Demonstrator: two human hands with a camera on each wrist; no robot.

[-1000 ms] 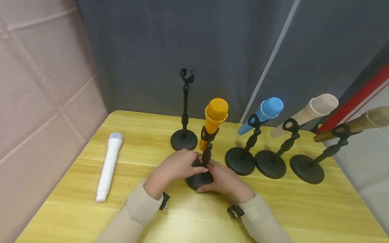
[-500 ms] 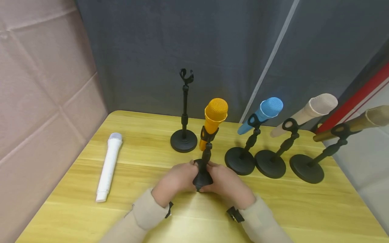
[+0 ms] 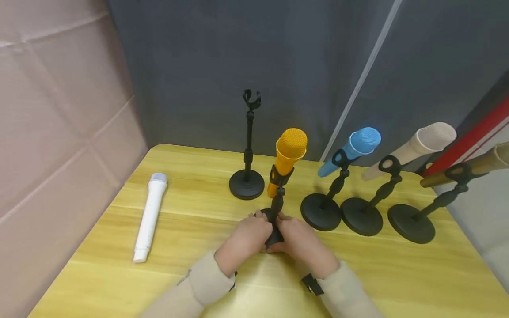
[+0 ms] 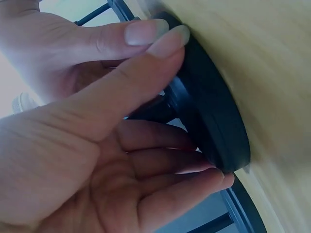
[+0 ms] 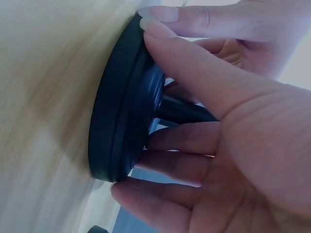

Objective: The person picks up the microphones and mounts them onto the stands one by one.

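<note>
An orange microphone (image 3: 291, 145) sits tilted in the clip of a black microphone stand (image 3: 277, 201). My left hand (image 3: 248, 236) holds the left side of the stand's round base (image 4: 209, 107), thumb at the near rim and fingers toward the far rim. On the other side, my right hand (image 3: 304, 243) grips the same base in a mirrored way. In both wrist views the thumbs meet or nearly meet at the rim. The base is at the wooden tabletop; whether its whole underside touches is hard to tell.
Behind stands a black stand (image 3: 247, 183) with a bare clip. A white microphone (image 3: 151, 216) lies at left. To the right, stands hold a blue microphone (image 3: 363, 143), a beige one (image 3: 431, 139) and a gold-brown one (image 3: 487, 161). A grey curtain (image 3: 238, 53) hangs behind the table.
My left hand has shifted from lying across the base to its left side, thumb lower down. The right hand keeps its hold. The whole view has slid slightly, so things appear further right.
</note>
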